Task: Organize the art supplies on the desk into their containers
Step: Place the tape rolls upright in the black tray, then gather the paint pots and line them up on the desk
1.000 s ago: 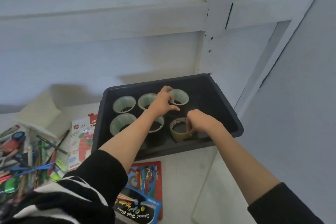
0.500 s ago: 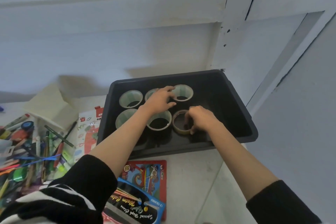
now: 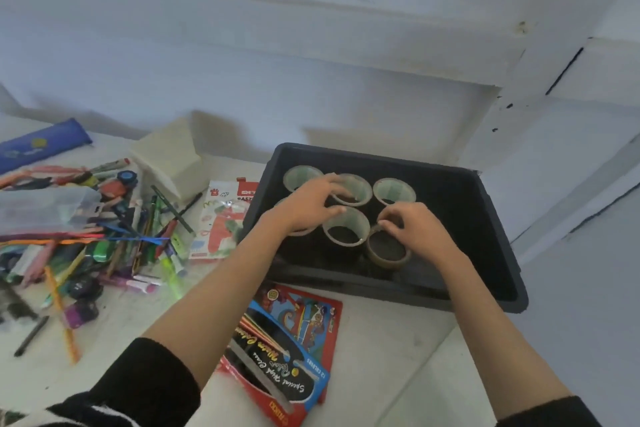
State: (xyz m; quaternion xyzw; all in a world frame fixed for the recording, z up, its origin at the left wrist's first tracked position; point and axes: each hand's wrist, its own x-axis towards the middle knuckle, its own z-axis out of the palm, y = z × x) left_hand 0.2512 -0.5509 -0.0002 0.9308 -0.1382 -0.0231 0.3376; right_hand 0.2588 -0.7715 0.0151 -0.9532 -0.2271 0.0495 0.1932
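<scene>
Right hand [image 3: 420, 230] reaches into the black tray [image 3: 485, 218] with its fingers curled, and the fingertips [image 3: 382, 226] pinch the far rim of the brown tape roll [image 3: 388, 251]. That roll lies flat on the tray floor at the front, just beside the front-middle pale tape roll [image 3: 346, 230].

Left hand [image 3: 308, 206] hangs over the group of rolls with its fingers bent. Its thumb tip meets the far rim of the front-middle roll, and the other fingers lie across the near rim of the back-middle pale roll [image 3: 355, 188]. Whether it actually grips either roll cannot be told. A 6th roll [image 3: 299, 231] shows only as a sliver of rim under this hand.

Together the rolls stand in 2 rows of 3, with the back-left pale roll [image 3: 300, 176] and the back-right pale roll [image 3: 394, 191] untouched. The right half of the tray floor is bare.

On the white desk [image 3: 381, 340], a red watercolour box [image 3: 277, 367] lies just in front of the tray on a red printed pack [image 3: 304, 312]. A pastel pack [image 3: 225, 218] touches the tray's left wall. Further left sprawls a loose heap of pens and markers [image 3: 121, 239], a clear plastic pouch [image 3: 45, 208], a cream box [image 3: 173, 158] and a blue pencil case [image 3: 41, 146].
</scene>
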